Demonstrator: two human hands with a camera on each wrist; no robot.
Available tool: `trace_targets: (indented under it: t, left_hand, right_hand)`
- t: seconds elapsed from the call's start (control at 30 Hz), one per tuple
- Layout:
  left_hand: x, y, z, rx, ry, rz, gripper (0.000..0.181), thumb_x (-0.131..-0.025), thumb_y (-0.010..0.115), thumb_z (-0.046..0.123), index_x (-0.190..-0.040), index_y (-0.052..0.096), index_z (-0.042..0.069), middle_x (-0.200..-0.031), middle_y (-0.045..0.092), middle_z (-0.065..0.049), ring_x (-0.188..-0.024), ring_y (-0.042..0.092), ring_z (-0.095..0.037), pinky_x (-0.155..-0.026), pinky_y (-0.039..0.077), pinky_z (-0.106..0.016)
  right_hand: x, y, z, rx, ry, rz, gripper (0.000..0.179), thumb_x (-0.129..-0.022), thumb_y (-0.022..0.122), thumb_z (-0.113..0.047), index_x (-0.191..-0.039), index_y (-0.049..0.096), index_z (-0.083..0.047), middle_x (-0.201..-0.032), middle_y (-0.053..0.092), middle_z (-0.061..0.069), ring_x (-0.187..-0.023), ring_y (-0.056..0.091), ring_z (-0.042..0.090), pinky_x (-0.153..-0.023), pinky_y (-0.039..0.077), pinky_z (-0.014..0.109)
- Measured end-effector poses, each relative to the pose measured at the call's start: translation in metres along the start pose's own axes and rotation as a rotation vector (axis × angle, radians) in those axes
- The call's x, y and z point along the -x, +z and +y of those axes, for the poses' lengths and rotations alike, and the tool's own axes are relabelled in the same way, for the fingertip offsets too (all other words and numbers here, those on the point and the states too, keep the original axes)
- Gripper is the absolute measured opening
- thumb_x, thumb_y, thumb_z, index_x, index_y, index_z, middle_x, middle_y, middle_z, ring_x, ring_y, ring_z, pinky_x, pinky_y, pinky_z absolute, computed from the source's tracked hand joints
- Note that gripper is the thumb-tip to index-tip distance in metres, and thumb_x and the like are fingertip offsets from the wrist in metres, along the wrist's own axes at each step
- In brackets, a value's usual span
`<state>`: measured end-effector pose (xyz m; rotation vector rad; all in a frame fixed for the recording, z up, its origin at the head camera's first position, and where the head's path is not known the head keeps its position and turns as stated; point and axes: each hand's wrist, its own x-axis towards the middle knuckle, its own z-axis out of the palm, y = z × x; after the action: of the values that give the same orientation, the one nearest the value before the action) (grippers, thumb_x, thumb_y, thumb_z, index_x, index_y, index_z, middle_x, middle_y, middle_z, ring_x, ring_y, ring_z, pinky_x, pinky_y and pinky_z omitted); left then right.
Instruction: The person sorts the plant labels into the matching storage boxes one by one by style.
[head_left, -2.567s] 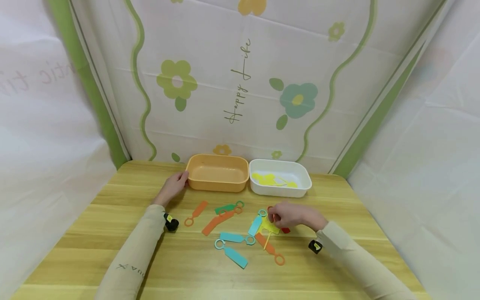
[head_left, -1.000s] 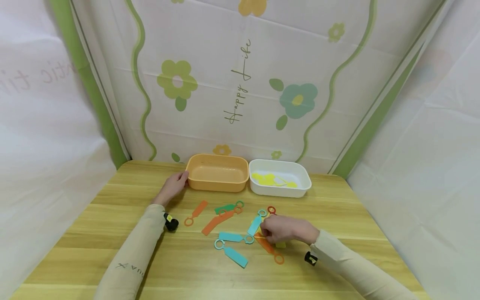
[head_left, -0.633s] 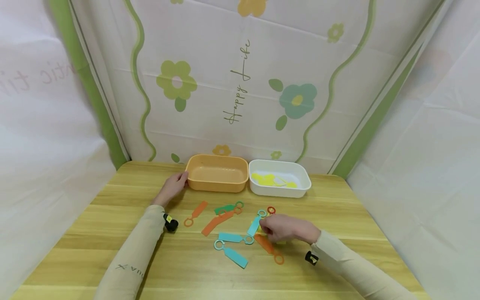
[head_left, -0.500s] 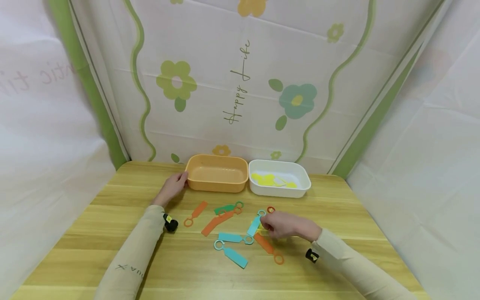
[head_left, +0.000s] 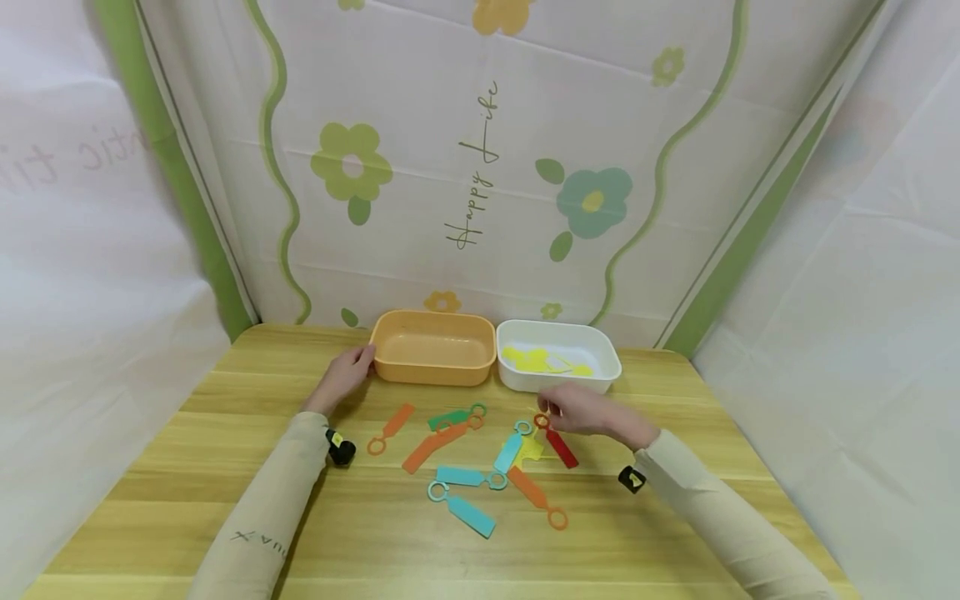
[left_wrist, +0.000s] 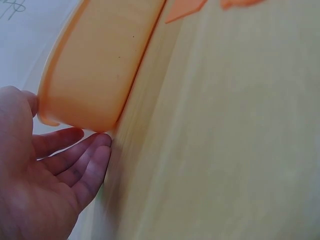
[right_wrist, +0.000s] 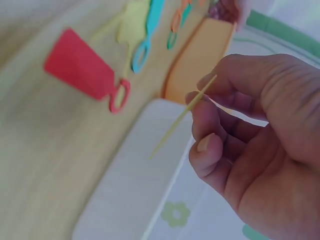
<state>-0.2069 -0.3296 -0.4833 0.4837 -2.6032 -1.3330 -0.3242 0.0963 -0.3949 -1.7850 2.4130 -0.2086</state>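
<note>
My right hand [head_left: 581, 408] is above the table just in front of the white bin [head_left: 517, 381]. Its thumb and fingertips pinch a thin yellow piece [right_wrist: 170, 132], seen edge-on in the right wrist view. Yellow flat cutouts [head_left: 534, 360] lie inside that bin. Below the hand is a red tag with a ring [head_left: 562, 450], beside yellow cutouts [head_left: 532, 450] partly under a light-blue tag [head_left: 508, 452]. At the left, my left hand [head_left: 345, 377] holds the end of the orange bin [head_left: 433, 372], thumb at its rim and fingers against the end wall.
Orange tags [head_left: 528, 487], a green tag [head_left: 448, 419] and further light-blue tags [head_left: 471, 515] with rings lie scattered on the wooden table [head_left: 360, 542]. Both bins stand side by side before a flowered curtain [head_left: 420, 208].
My right hand has risen from the yellow cutouts toward the white bin, carrying one yellow piece. The red tag is uncovered. My left hand stays at the orange bin.
</note>
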Motion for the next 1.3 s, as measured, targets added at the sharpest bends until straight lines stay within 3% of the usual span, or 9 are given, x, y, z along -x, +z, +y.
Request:
trace_targets:
  t: [0.2, 0.4, 0.73, 1.03, 1.3]
  left_hand:
    - [0.001, 0.0, 0.0, 0.009, -0.003, -0.001, 0.063, -0.104, 0.025, 0.056, -0.128, 0.057, 0.007, -0.115, 0.064, -0.017, -0.107, 0.057, -0.028, -0.095, 0.044, -0.043]
    - [0.002, 0.001, 0.0, -0.001, -0.006, -0.002, 0.063, -0.104, 0.025, 0.056, -0.13, 0.057, 0.008, -0.119, 0.064, -0.016, -0.112, 0.057, -0.029, -0.1, 0.043, -0.046]
    - [0.004, 0.0, 0.002, 0.005, -0.012, -0.004, 0.064, -0.103, 0.026, 0.056, -0.131, 0.056, 0.007, -0.122, 0.062, -0.016, -0.114, 0.056, -0.03, -0.1, 0.044, -0.047]
    - [0.003, 0.0, -0.001, 0.006, -0.002, -0.001, 0.06, -0.104, 0.028, 0.054, -0.128, 0.057, 0.008, -0.121, 0.063, -0.015, -0.112, 0.056, -0.029, -0.099, 0.044, -0.046]
    - [0.003, 0.0, 0.0, 0.015, -0.006, -0.002, 0.061, -0.104, 0.028, 0.055, -0.129, 0.057, 0.008, -0.123, 0.062, -0.016, -0.114, 0.056, -0.031, -0.1, 0.044, -0.047]
  right_hand:
    - [-0.001, -0.017, 0.012, 0.054, 0.045, 0.094, 0.012, -0.082, 0.062, -0.001, -0.09, 0.06, -0.01, -0.078, 0.06, -0.003, -0.066, 0.048, 0.006, -0.063, 0.044, 0.023]
    - [-0.005, -0.027, 0.024, 0.093, 0.106, 0.119, 0.011, -0.08, 0.061, -0.002, -0.088, 0.06, -0.01, -0.076, 0.06, -0.002, -0.066, 0.048, 0.01, -0.063, 0.043, 0.026]
    - [-0.012, -0.041, 0.05, 0.166, 0.124, 0.215, 0.011, -0.078, 0.059, 0.002, -0.085, 0.057, -0.006, -0.074, 0.06, 0.002, -0.064, 0.049, 0.013, -0.062, 0.044, 0.03]
    - [-0.018, -0.039, 0.08, 0.101, 0.236, 0.206, 0.011, -0.079, 0.052, 0.002, -0.081, 0.051, -0.009, -0.071, 0.05, 0.002, -0.063, 0.04, 0.015, -0.061, 0.035, 0.03]
    - [-0.023, -0.035, 0.098, 0.075, 0.308, 0.196, 0.008, -0.084, 0.051, 0.001, -0.086, 0.051, -0.007, -0.072, 0.05, 0.003, -0.061, 0.039, 0.015, -0.061, 0.035, 0.031]
